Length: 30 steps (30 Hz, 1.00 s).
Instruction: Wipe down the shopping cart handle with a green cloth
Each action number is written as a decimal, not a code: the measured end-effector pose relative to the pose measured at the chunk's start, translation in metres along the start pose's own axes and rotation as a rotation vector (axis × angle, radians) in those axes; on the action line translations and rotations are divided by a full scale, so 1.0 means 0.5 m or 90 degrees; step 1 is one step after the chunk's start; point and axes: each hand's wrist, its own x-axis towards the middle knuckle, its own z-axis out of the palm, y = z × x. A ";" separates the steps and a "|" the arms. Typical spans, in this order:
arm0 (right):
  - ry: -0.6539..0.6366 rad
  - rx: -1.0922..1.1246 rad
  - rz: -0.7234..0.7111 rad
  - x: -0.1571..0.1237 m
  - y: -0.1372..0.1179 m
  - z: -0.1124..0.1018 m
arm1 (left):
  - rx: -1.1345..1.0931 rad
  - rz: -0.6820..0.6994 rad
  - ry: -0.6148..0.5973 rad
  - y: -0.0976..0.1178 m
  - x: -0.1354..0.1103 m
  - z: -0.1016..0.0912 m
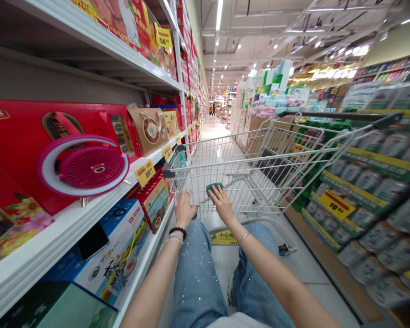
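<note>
A wire shopping cart [208, 175] stands sideways in front of my knees. My right hand [222, 205] presses a small dark green cloth [213, 187] against the cart's near side, its fingers laid over it. Whether the cloth is folded or a thick pad, I cannot tell. Close to the cart's left lower corner is my left hand [184, 209], fingers spread, holding nothing visible; it seems to touch the wires. The cart's handle [341, 116] is at the right, and a dark panel [275, 166] shows through its wires.
Left of me, a white shelf [89, 207] carries red gift boxes, a magenta ring-shaped fan [92, 168] and a dark phone-like slab [93, 241] on a lower box. Stacked cans [358, 175] line the right. A yellow floor sign [223, 238] lies between my knees.
</note>
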 end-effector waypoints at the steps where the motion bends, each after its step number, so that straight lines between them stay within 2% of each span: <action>1: -0.009 0.002 0.004 -0.011 -0.002 0.002 | -0.002 0.006 0.000 -0.002 0.000 0.000; 4: 0.002 0.014 0.026 -0.008 -0.011 -0.015 | -0.009 0.008 -0.006 -0.005 0.000 0.002; 9: 0.062 0.009 0.017 0.065 -0.016 -0.050 | -0.013 0.020 -0.012 -0.002 -0.003 0.001; 12: 0.030 -0.008 0.012 0.067 -0.010 -0.029 | -0.012 0.022 -0.012 -0.001 -0.003 -0.002; 16: -0.017 0.027 0.001 0.010 -0.009 0.010 | -0.016 0.025 -0.013 -0.001 0.000 -0.004; 19: -0.005 0.081 0.018 -0.014 -0.018 0.006 | -0.016 0.027 -0.018 -0.003 0.000 -0.007; 22: 0.034 0.100 0.034 0.013 -0.030 -0.027 | -0.015 0.030 -0.027 -0.004 -0.002 -0.009; 25: 0.043 0.065 0.008 0.063 -0.034 -0.050 | -0.021 0.038 -0.031 -0.004 -0.005 -0.012; 28: 0.016 0.027 -0.015 0.079 -0.030 -0.036 | -0.021 0.033 -0.043 -0.001 -0.006 -0.014; 30: -0.003 0.024 -0.022 0.058 -0.028 -0.011 | -0.018 0.025 -0.047 0.001 -0.006 -0.015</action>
